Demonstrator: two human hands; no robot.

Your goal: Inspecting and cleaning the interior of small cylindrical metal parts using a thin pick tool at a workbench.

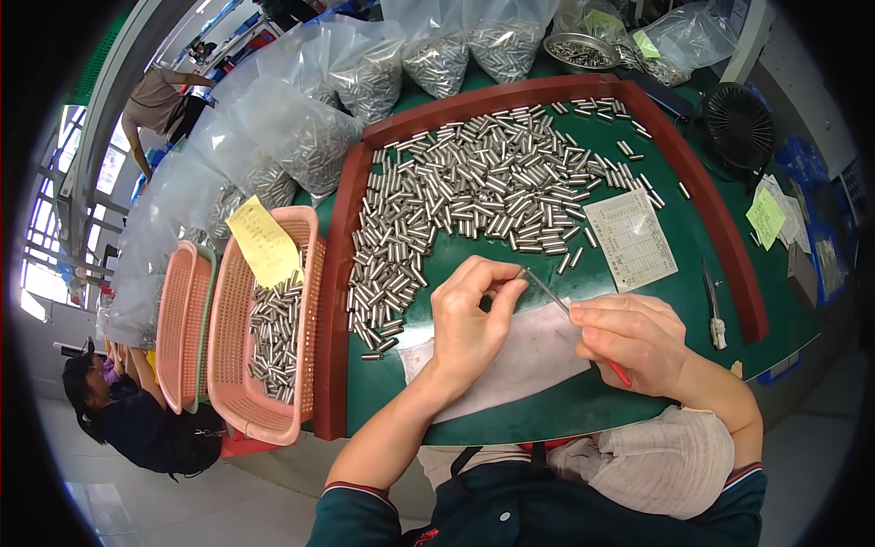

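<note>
Over a pale cloth (538, 351) on the green tabletop, both my hands are close together. The fingertips of my left hand (469, 314) are pinched on a small metal piece that looks like one of the cylindrical pins, mostly hidden by the fingers. My right hand (633, 337) is closed around a slim tool with a thin metal shaft (550, 294) and a red handle (621, 372). The shaft's tip meets the pinched piece or nearly does; I cannot tell which. Beyond the hands spreads a large heap of shiny metal pins (492, 182).
A reddish-brown raised border (337, 301) surrounds the heap. Left stand pink baskets (308, 228), one holding pins and a yellow note. Clear bags of pins (365, 77) line the back. A printed card (631, 240), scissors-like tool (715, 314) and black fan (736, 128) sit right.
</note>
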